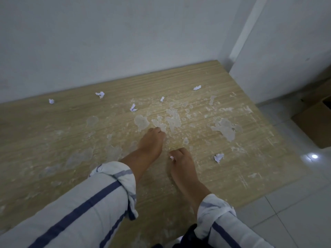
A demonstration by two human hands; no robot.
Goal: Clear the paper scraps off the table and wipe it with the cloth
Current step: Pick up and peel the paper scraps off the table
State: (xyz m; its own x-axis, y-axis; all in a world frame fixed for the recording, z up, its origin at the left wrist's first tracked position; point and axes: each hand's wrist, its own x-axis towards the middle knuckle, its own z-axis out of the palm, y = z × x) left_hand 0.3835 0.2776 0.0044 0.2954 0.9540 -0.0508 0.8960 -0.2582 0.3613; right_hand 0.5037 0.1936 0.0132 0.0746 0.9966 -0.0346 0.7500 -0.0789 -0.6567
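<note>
I count six crumpled white paper scraps (133,107) scattered well apart across my smeared wooden desk (53,140); a seventh bit (171,157) sits pinched in my right hand (181,163).

Six small crumpled white paper scraps (100,94) lie loose on the one pale wood-grain bench (53,140). A seventh scrap (171,157) seems pinched in the right hand (182,163), though it is mostly hidden. Two hands show; the left hand (151,142) carries none.
</note>
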